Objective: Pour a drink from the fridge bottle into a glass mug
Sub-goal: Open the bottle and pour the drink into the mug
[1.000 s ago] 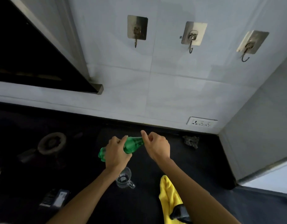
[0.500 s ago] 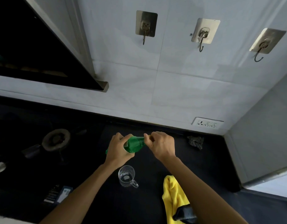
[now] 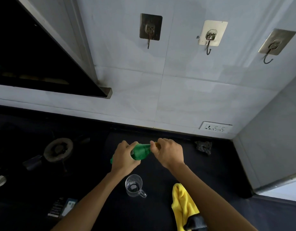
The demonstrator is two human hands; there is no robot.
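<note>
A green bottle [image 3: 141, 151] is held tilted above the black counter, its neck pointing right. My left hand [image 3: 123, 157] grips the bottle's body. My right hand [image 3: 168, 153] is curled round the bottle's cap end, which its fingers mostly hide. An empty glass mug [image 3: 133, 185] with a handle stands upright on the counter below and between my forearms, apart from the bottle.
A yellow cloth [image 3: 183, 203] lies right of the mug. A gas burner [image 3: 58, 149] sits at the left, a small packet [image 3: 63, 207] near the front left. A dark scrubber [image 3: 203, 147] lies by the wall under a socket [image 3: 215, 127]. A grey fridge side [image 3: 270, 134] stands at the right.
The view shifted slightly. Both hands stay on the bottle; the right hand has turned a little at the cap end.
</note>
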